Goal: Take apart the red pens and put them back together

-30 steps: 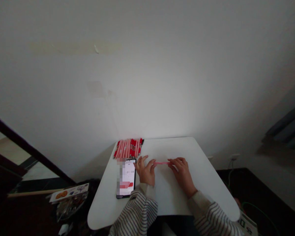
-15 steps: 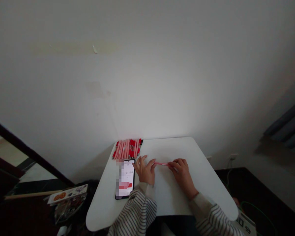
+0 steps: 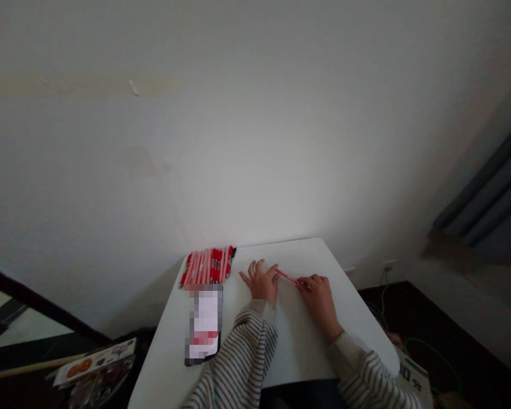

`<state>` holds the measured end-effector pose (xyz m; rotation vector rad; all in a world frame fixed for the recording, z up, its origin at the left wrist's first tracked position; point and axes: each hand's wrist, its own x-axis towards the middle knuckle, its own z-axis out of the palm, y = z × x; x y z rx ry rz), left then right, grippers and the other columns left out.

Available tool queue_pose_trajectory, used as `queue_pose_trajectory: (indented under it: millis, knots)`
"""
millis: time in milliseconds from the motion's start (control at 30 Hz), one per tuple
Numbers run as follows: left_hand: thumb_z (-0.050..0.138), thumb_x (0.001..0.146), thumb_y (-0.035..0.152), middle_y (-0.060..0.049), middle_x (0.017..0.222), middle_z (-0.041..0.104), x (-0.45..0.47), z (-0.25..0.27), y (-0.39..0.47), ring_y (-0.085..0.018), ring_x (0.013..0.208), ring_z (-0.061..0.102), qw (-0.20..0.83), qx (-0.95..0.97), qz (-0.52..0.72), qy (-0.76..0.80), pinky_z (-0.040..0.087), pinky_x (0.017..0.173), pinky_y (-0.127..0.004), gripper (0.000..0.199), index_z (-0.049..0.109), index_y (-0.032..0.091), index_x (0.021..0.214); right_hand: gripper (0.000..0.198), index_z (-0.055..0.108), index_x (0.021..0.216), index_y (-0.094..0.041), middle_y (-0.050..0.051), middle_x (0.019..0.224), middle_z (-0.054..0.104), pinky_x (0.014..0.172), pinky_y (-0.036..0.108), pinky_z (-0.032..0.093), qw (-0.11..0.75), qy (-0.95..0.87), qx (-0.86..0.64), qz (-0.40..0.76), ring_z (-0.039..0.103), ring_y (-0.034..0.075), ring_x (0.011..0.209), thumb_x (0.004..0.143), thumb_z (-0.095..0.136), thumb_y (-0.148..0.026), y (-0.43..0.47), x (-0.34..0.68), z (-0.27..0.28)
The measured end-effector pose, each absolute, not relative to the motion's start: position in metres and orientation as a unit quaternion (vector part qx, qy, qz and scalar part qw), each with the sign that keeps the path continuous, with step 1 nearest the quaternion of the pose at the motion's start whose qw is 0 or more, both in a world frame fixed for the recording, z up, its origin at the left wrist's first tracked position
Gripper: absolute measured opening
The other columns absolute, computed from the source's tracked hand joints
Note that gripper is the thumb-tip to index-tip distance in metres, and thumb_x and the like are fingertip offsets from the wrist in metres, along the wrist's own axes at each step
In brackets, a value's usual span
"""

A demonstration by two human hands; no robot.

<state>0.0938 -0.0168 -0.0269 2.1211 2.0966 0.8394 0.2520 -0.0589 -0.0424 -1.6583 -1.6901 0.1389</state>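
A slim pink pen [image 3: 287, 276] is stretched between my two hands, just above or on the white tabletop; I cannot tell which. My left hand [image 3: 264, 284] pinches its left end between thumb and index finger, the other fingers fanned out. At the pen's right end, my right hand [image 3: 321, 298] has its fingertips closed round it, hiding that tip. A row of pink and red pens [image 3: 206, 267] lies side by side at the table's back left corner, left of my left hand.
A phone [image 3: 206, 324] with a partly blurred screen lies left of my left forearm. The white table [image 3: 298, 352] stands against the wall [image 3: 259, 142]. Beside it on the left sits a bag of packaged things [image 3: 102, 369]. A power socket [image 3: 389, 264] is low on the right.
My left hand has moved away from the phone, and the pen now slants down towards my right hand. Both hands keep hold of it. The whole view has shifted with my head.
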Motion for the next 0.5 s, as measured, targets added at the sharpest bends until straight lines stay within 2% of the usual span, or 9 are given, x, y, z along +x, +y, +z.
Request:
queue_pose_trajectory:
  millis: [267, 500]
  knots:
    - [0.055, 0.08, 0.048, -0.002, 0.135, 0.048, 0.13, -0.022, 0.008, -0.03, 0.133, 0.03, 0.071, 0.716, 0.249, 0.648, 0.004, 0.105, -0.074, 0.027, 0.066, 0.042, 0.104, 0.021, 0.07, 0.089, -0.019, 0.008, 0.083, 0.065, 0.08, 0.031, 0.036, 0.361, -0.622, -0.695, 0.0, 0.051, 0.022, 0.087, 0.087, 0.052, -0.03, -0.051, 0.278, -0.049]
    - [0.054, 0.082, 0.046, 0.0, 0.134, 0.051, 0.162, -0.023, 0.032, -0.028, 0.132, 0.032, 0.083, 0.726, 0.241, 0.639, 0.003, 0.104, -0.074, 0.022, 0.067, 0.043, 0.099, 0.021, 0.068, 0.091, -0.019, 0.007, 0.083, 0.065, 0.08, 0.03, 0.034, 0.336, -0.602, -0.724, -0.04, 0.052, 0.021, 0.085, 0.088, 0.049, -0.029, -0.035, 0.296, -0.043]
